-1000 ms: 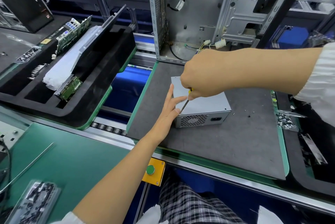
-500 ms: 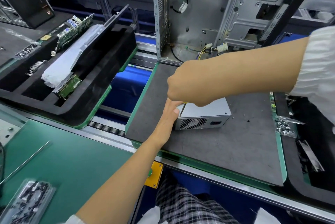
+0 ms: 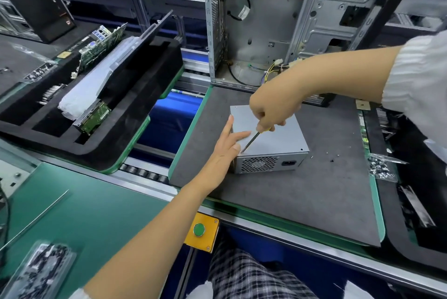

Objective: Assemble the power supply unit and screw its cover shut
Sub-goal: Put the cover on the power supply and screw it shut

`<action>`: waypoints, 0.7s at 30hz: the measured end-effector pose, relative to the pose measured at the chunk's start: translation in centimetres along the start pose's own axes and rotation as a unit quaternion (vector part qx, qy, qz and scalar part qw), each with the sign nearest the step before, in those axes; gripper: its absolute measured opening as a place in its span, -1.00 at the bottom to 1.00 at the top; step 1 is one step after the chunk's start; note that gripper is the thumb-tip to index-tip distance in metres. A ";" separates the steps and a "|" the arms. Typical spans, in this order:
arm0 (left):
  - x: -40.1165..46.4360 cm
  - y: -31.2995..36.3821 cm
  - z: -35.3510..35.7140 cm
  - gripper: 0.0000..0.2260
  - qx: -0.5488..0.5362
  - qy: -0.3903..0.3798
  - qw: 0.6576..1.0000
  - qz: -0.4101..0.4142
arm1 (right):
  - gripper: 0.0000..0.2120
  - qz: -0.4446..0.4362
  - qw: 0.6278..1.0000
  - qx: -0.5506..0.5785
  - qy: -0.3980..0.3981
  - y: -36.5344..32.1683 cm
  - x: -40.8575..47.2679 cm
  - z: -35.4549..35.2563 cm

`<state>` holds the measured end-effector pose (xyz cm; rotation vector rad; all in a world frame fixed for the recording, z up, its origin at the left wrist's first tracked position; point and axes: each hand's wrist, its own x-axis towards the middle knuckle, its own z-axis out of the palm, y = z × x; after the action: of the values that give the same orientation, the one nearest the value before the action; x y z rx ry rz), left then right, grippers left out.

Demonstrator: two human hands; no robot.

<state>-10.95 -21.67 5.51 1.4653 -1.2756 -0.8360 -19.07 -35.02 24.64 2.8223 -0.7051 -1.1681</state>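
A grey metal power supply unit [image 3: 280,144] sits on the dark mat [image 3: 302,192], its fan grille and socket facing me. My right hand [image 3: 273,107] grips a screwdriver [image 3: 252,140] with a yellow handle. Its tip touches the cover's near left corner. My left hand [image 3: 227,146] lies with straight fingers against the unit's left side and top edge, the thumb beside the screwdriver tip.
Loose screws [image 3: 331,159] lie on the mat right of the unit, with a clear bag of screws [image 3: 383,168] further right. An open computer case [image 3: 266,23] stands behind. A black foam tray [image 3: 135,105] with boards is at left. A yellow button box [image 3: 202,231] hangs at the front edge.
My right hand has lifted back from over the unit's front, so the screwdriver shaft and the cover show again. The left hand's fingers spread along the cover's edge.
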 end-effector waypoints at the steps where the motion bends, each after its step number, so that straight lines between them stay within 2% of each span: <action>1: 0.0 0.2 -0.6 -0.70 0.032 0.005 0.999 0.005 | -0.75 -0.015 1.000 0.015 -0.004 0.5 -0.4 0.0; 5: -0.4 2.2 -2.3 -0.81 0.109 0.085 0.986 0.090 | -0.69 -0.070 0.996 0.057 0.004 1.9 -2.3 0.9; 8: -0.7 3.1 -1.9 -0.85 0.195 0.073 0.968 0.137 | -0.70 -0.075 0.994 0.084 0.007 3.2 -2.6 2.3; 11: -0.9 3.1 -1.3 -0.85 0.300 0.077 0.933 0.185 | -0.71 -0.071 0.989 0.127 0.017 4.8 -2.9 3.9; 14: -1.4 2.4 -0.8 -0.84 0.369 0.122 0.882 0.265 | -0.72 -0.059 0.975 0.206 0.056 6.6 -3.0 6.0; 16: -1.7 2.0 -0.5 -0.82 0.394 0.144 0.860 0.290 | -0.73 -0.054 0.959 0.263 0.088 7.4 -2.9 7.6; 19: -1.8 1.8 -0.4 -0.88 0.378 0.150 0.869 0.282 | -0.75 -0.063 0.931 0.346 0.093 7.8 -2.5 9.9; 21: -1.4 2.4 -0.5 -0.88 0.325 0.152 0.903 0.235 | -0.75 -0.072 0.917 0.382 0.090 7.9 -2.4 10.9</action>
<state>-11.52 -20.12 7.77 1.5970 -1.6486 0.1690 -31.02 -39.41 19.74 3.5993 -1.1643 -0.7195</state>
